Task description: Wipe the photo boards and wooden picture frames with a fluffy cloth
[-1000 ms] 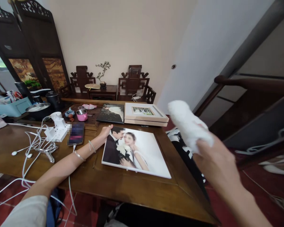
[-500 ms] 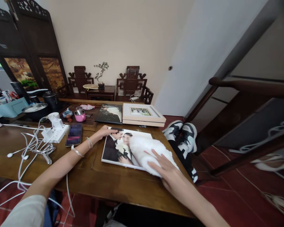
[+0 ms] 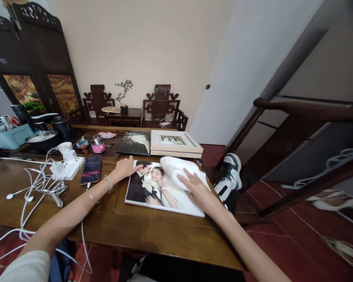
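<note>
A wedding photo panel (image 3: 147, 192) with a white rim lies flat on the wooden table, showing a couple with a bouquet. At its upper left corner, my left hand (image 3: 126, 167) holds the edge, thumb on the picture and an index finger pointing up along the side. My right hand (image 3: 195, 184) presses a bunched white cloth (image 3: 170, 166) against the panel's upper right part, fingers bent over the fluffy fabric. That cloth covers the panel's upper right corner.
Behind the panel lie a dark photo panel (image 3: 134, 143) and stacked pale frames (image 3: 176, 143). To the left are a phone (image 3: 90, 168), a power strip (image 3: 67, 168) with tangled white cables, and a pink cup (image 3: 98, 146). A person's shoe (image 3: 231, 172) shows beyond the table's right edge.
My right hand has slid the cloth up and away from me across the panel, uncovering its lower right part. My left hand stays at the left corner, its index finger now raised.
</note>
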### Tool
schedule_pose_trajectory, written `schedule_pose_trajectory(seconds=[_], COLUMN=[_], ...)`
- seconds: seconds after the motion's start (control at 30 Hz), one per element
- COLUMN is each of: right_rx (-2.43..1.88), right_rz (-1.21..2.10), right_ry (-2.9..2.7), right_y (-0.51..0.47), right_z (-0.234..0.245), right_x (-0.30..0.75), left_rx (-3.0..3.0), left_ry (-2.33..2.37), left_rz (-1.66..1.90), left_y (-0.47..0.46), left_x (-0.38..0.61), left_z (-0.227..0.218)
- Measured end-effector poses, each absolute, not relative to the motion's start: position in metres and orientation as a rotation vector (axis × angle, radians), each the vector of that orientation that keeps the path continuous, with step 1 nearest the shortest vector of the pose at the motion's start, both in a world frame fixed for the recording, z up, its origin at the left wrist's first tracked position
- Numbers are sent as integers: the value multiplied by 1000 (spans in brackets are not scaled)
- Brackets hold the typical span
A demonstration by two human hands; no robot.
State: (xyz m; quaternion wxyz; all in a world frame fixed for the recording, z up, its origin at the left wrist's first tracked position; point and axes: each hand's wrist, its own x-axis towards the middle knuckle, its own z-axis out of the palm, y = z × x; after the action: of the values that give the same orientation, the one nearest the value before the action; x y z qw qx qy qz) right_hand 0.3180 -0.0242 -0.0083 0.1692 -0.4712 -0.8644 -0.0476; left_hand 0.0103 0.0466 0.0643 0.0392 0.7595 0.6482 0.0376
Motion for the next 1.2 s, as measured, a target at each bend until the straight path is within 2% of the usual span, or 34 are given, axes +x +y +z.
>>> schedule_pose_trajectory(seconds=[0.2, 0.4, 0.7, 1.03, 1.2], right_rx=[-1336, -1324, -1478, -1263, -1450], right_rz=[-189, -246, -219, -15, 32], right_ry=[-2424, -2407, -2391, -2676, -2694], right_y=[-25, -27, -16, -133, -67], right_z=[-15, -16, 16, 22, 38], right_x=[317, 317, 309, 308, 287], left_rx=[2309, 2357, 2367, 2299, 2334], left_ry=[1777, 1421, 1354, 1466, 1448], left_rz=[413, 696, 569, 512, 435], left_y=[0, -6, -17, -19, -22], left_x=[8, 9, 10, 19, 18], left_z=[45, 26, 18, 20, 25])
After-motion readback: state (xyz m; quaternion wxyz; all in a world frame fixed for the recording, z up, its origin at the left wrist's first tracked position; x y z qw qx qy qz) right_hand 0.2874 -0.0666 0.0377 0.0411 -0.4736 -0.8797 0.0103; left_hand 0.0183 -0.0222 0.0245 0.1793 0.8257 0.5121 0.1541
